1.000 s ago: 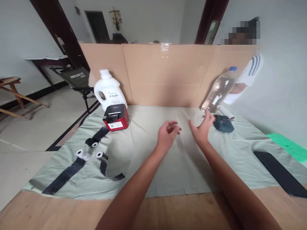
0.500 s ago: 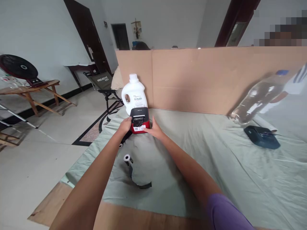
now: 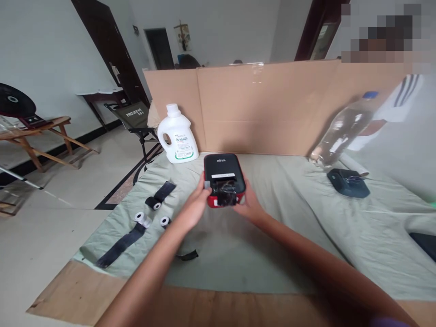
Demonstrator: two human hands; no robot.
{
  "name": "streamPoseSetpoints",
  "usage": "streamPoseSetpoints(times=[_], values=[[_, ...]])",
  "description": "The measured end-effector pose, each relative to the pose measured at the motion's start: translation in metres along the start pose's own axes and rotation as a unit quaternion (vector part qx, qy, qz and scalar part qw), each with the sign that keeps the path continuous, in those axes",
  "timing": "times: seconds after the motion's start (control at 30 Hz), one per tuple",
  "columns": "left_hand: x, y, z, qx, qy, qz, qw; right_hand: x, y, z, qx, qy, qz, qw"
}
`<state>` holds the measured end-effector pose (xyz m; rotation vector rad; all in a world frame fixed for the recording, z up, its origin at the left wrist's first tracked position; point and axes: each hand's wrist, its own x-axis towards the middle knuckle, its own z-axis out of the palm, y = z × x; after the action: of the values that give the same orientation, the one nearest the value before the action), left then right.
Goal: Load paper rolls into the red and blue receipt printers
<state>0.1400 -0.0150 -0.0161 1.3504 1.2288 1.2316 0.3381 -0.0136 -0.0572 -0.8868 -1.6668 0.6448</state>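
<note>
A black and red label printer (image 3: 225, 165) is gripped between both hands above the green cloth, its front edge turned toward me. Dark shiny film (image 3: 226, 193) hangs from the slot at its front. My left hand (image 3: 197, 200) holds the left side, thumb on the casing near the front corner. On the right side, my right hand (image 3: 251, 204) is wrapped round the edge, its fingers partly hidden underneath. Left of the printer lie several small rolls, among them a white-cored roll (image 3: 142, 219) with a dark strip trailing from it and a black roll (image 3: 153, 202).
A white detergent jug (image 3: 179, 141) stands at the back left before a cardboard panel (image 3: 238, 109). To the right, a clear plastic bottle (image 3: 344, 129) leans against the cardboard, near a dark device (image 3: 348, 182). Behind the panel is another person in a white sleeve (image 3: 402, 100).
The label printer has come away from the jug, lifted toward me and to the right in both hands. More rolls on the left now show as the view has shifted.
</note>
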Motion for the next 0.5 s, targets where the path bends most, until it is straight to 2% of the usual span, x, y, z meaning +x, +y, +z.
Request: streamPoseSetpoints(times=[0.1, 0.2, 0.33, 0.5], values=[[-0.045, -0.001, 0.052, 0.005, -0.066, -0.016, 0.998, -0.054, -0.017, -0.058, -0.070, 0.014, 0.027, 0.997], [-0.067, -0.007, 0.095, -0.017, -0.111, -0.019, 0.993, -0.097, -0.022, -0.091, -0.114, 0.054, 0.074, 0.989], [-0.070, -0.022, 0.131, -0.028, -0.136, -0.003, 0.990, -0.124, -0.013, -0.104, -0.131, 0.111, 0.094, 0.981], [-0.070, -0.052, 0.144, -0.019, -0.099, 0.041, 0.994, -0.127, -0.001, -0.107, -0.127, 0.095, 0.092, 0.983]])
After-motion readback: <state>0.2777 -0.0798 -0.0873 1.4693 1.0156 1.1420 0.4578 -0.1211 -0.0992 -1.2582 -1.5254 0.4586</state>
